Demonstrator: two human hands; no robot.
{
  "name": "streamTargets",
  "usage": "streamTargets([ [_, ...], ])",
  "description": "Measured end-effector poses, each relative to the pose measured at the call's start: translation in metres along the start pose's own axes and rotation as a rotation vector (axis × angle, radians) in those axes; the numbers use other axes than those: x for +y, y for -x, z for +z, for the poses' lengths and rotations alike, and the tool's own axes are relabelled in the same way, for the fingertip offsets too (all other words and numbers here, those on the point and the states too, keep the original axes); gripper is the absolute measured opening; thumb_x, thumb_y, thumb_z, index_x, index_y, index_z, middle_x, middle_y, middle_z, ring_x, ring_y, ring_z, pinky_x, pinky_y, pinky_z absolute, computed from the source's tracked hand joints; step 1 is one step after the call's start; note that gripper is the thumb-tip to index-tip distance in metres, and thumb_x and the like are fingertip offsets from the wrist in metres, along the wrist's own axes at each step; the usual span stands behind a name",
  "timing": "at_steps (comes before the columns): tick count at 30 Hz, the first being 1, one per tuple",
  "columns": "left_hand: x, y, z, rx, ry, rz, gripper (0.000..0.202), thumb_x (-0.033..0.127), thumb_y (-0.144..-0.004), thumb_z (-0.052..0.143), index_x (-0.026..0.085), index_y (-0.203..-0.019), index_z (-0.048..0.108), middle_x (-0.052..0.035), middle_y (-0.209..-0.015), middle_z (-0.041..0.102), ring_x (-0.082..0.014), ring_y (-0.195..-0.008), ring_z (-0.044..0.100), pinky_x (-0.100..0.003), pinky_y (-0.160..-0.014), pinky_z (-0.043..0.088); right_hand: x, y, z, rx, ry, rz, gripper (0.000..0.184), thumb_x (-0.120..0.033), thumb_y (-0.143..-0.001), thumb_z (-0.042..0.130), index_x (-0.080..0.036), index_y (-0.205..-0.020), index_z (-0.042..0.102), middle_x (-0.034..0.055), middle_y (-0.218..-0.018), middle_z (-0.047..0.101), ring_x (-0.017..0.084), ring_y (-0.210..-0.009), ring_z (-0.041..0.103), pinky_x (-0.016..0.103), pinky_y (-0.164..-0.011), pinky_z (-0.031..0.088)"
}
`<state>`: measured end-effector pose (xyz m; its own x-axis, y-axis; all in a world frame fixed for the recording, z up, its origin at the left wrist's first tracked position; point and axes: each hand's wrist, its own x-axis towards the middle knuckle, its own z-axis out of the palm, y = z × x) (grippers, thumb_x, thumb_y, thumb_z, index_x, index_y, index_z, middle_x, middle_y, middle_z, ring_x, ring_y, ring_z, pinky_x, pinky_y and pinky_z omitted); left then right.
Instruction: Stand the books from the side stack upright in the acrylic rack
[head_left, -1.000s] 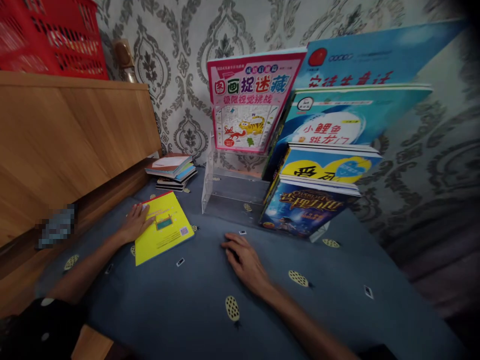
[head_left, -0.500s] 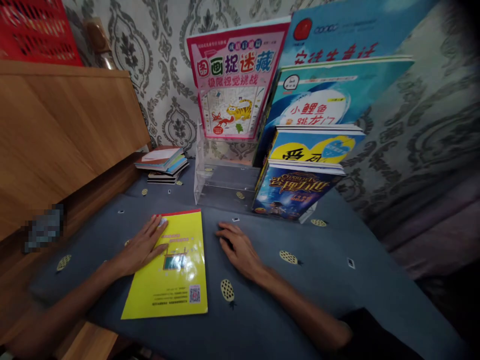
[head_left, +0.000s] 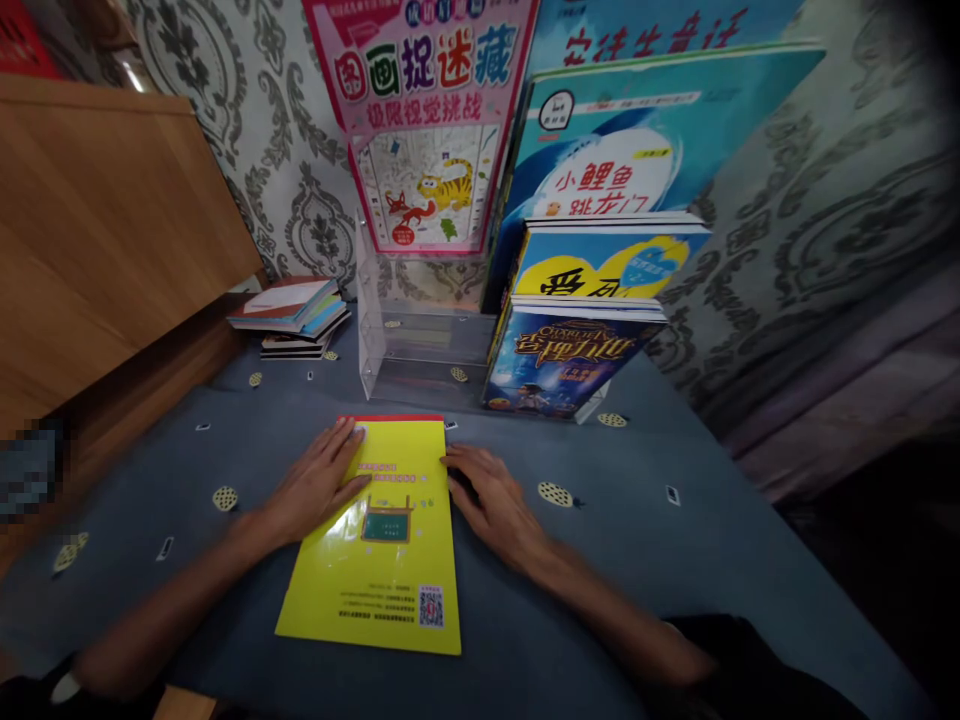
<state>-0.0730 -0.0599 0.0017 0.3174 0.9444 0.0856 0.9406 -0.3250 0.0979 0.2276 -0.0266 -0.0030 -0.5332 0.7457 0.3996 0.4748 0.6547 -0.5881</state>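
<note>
1. Left grip (head_left: 319, 490): unclenched, fingers laid nearly flat over the upper left edge of the yellow book (head_left: 412, 560); it touches the cover but is closed on nothing.
2. Right grip (head_left: 495, 505): unclosed and loosely curved, fingertips at the right edge of the yellow book; whether they touch it cannot be told.
3. Yellow book: flat on the patterned surface (head_left: 585, 620), between the two grips, red strip at the far end. Judged light, thin and flexible; the sheen suggests a slippery cover. Best held by both long edges, thumbs above, fingers beneath, to limit bending.
4. Clear rack (head_left: 367, 350): stands beyond, bearing the pink book (head_left: 420, 175) at left and, front right, the dark-blue book (head_left: 559, 365).
5. Pile of books (head_left: 289, 310): left of the rack, near the cabinet (head_left: 112, 220).
</note>
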Motion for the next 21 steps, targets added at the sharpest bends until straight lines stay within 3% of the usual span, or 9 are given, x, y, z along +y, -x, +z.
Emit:
streamTargets([
  [3, 0.005, -0.005, 0.001, 0.042, -0.039, -0.058, 0.065, 0.058, -0.100, 0.031, 0.015, -0.148, 0.042, -0.0129, -0.159, 0.035, -0.0278, -0.148, 0.030, -0.045, -0.122, 0.027, -0.001, -0.001, 0.001, -0.016, -0.004, -0.020, 0.032, -0.019, -0.094, 0.050, -0.021, -0.122, 0.065, 0.0115, -0.125, 0.068, 0.028, -0.125, 0.058, 0.050, -0.104, 0.046],
  [7, 0.011, -0.016, 0.002, 0.044, -0.040, -0.055, 0.065, 0.058, -0.099, 0.033, 0.014, -0.145, 0.045, -0.0139, -0.158, 0.037, -0.0301, -0.147, 0.034, -0.045, -0.119, 0.032, 0.000, -0.002, 0.001, -0.019, 0.015, -0.025, 0.033, -0.019, -0.093, 0.051, -0.018, -0.122, 0.066, 0.0136, -0.125, 0.068, 0.029, -0.125, 0.057, 0.051, -0.103, 0.047],
  [13, 0.015, -0.029, 0.004, 0.043, 0.009, 0.042, 0.067, 0.057, -0.101, 0.030, 0.011, -0.149, 0.039, -0.0163, -0.159, 0.035, -0.0293, -0.148, 0.031, -0.046, -0.119, 0.033, -0.002, 0.000, 0.001, -0.010, 0.053, -0.025, 0.032, -0.019, -0.093, 0.052, -0.017, -0.122, 0.066, 0.0130, -0.127, 0.068, 0.028, -0.125, 0.058, 0.050, -0.103, 0.048],
  [21, 0.033, -0.051, -0.001, 0.041, 0.049, 0.215, 0.062, 0.054, -0.104, 0.028, 0.018, -0.153, 0.032, -0.0105, -0.159, 0.036, -0.0245, -0.148, 0.032, -0.041, -0.120, 0.033, -0.007, -0.002, -0.002, 0.005, 0.043, -0.053, 0.033, -0.016, -0.092, 0.053, -0.018, -0.122, 0.067, 0.0138, -0.127, 0.068, 0.028, -0.124, 0.058, 0.051, -0.101, 0.050],
])
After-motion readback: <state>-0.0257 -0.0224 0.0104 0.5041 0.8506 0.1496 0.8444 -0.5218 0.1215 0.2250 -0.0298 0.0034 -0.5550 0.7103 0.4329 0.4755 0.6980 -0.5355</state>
